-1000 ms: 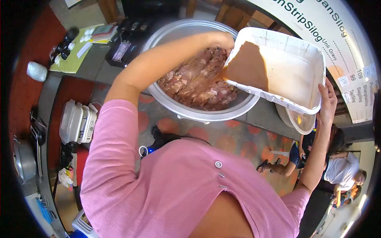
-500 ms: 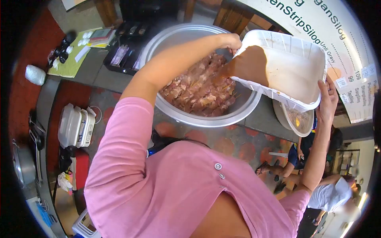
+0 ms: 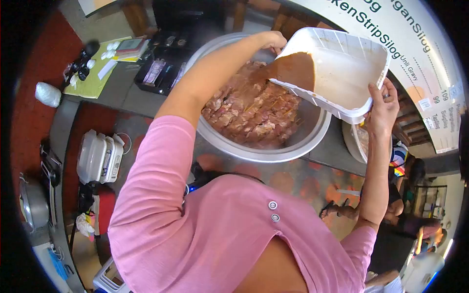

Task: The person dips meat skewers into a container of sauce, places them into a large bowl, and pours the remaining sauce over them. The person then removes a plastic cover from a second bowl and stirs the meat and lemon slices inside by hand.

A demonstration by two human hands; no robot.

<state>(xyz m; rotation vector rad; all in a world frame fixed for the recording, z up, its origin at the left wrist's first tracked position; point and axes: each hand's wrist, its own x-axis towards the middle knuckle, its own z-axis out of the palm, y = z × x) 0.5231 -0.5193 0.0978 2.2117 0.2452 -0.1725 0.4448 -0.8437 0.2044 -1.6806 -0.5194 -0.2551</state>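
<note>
Left hand (image 3: 273, 40) grips the white tub's (image 3: 351, 73) far corner, right hand (image 3: 381, 110) clamps its near rim, and we tip brown marinade (image 3: 293, 71) over skewered meat (image 3: 254, 110) in the big metal basin (image 3: 312, 141). Tilt too steeply, we judge, and sauce could slop past the spout corner onto the table (image 3: 332, 151).

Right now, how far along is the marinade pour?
Done: skewered meat already sits in the big metal basin. In hand: left hand and right hand tilt the white tub, brown marinade pooled at its low corner. Left: that pool still in the tub.
</note>
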